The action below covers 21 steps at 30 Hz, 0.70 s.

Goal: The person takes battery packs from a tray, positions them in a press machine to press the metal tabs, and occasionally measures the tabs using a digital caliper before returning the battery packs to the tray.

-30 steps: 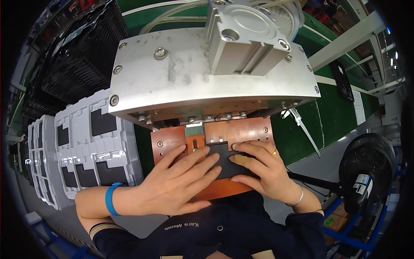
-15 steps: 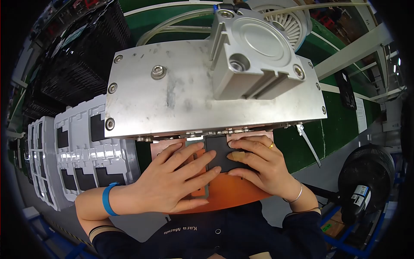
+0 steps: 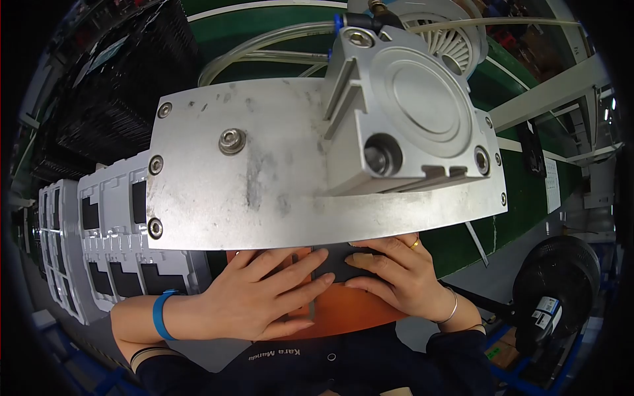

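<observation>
A dark flat piece (image 3: 336, 265) lies on the orange-brown plate (image 3: 360, 309), its far part hidden under the metal housing (image 3: 211, 191). My left hand (image 3: 264, 295) rests with spread fingers over the plate, its index and middle fingertips at the piece's left edge. On the other side, my right hand (image 3: 399, 276) has its fingertips on the right part of the piece, fingers apart and pressing from above rather than wrapped round it. The housing's front edge covers some of the fingertips on both hands.
A silver cylinder block (image 3: 422, 99) with air tubes tops the housing. White trays (image 3: 119, 244) with dark pieces stand at left, below black stacked trays (image 3: 119, 99). A black fan (image 3: 558, 284) is at right, and a caliper-like tool (image 3: 477, 243) lies near the housing.
The housing looks larger and lower in view, now covering the far part of the dark piece and some fingertips. Both hands remain at the piece, which has moved further under the housing.
</observation>
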Each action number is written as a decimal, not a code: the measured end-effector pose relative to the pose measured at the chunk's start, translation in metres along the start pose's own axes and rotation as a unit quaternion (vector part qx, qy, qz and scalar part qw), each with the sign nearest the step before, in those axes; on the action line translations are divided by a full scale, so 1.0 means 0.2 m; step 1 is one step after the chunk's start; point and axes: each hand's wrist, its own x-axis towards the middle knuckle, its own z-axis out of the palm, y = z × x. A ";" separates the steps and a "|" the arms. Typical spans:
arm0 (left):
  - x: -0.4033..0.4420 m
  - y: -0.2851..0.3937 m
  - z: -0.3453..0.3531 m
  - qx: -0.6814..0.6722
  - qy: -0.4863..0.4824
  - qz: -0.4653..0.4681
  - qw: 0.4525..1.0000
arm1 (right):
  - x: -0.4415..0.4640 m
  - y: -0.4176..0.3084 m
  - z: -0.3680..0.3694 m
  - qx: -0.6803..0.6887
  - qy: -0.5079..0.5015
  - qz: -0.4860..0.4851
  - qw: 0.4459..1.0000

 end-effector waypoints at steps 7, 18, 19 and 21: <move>-0.01 0.01 0.00 -0.011 0.003 -0.014 1.000 | 0.00 0.00 0.00 0.007 -0.002 0.009 1.000; 0.00 0.01 0.01 -0.005 0.011 -0.011 1.000 | 0.00 0.00 0.00 0.016 -0.008 0.010 1.000; 0.00 0.01 0.01 -0.002 0.010 -0.011 1.000 | 0.00 0.00 0.00 0.016 -0.008 0.011 1.000; 0.00 0.01 0.00 0.000 0.010 -0.012 1.000 | -0.01 0.00 0.00 0.017 -0.007 0.013 1.000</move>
